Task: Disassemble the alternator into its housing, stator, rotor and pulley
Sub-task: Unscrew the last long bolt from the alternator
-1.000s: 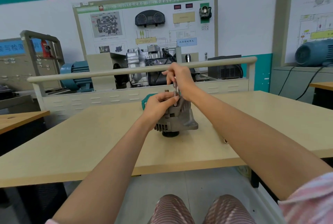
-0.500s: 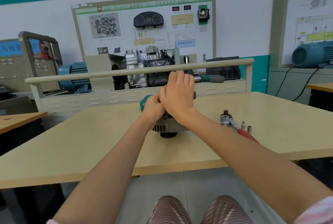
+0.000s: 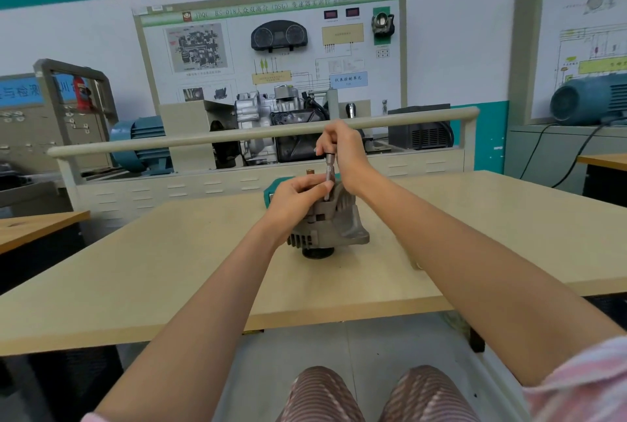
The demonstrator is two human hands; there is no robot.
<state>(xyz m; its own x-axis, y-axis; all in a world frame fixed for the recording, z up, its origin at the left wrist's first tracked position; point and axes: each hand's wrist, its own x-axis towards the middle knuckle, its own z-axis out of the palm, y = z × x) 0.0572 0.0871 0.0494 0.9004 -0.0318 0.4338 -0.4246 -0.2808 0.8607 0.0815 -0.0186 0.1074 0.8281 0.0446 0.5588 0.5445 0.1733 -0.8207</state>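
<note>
head view: alternator (image 3: 327,225) sits mid table (image 3: 169,269), pulley end down, housing in one piece w/ nothing split off yet, so prob early in the job; stator, rotor, pulley all left to free. right hand (image 3: 342,153) pinches top of a slim socket driver (image 3: 328,177) stood upright on the housing top, likely on a through bolt. left hand (image 3: 298,194) curled on the alternator's upper edge, steadying it. bolt head hidden by fingers; teal item (image 3: 276,189) behind mostly blocked, can't id.
</note>
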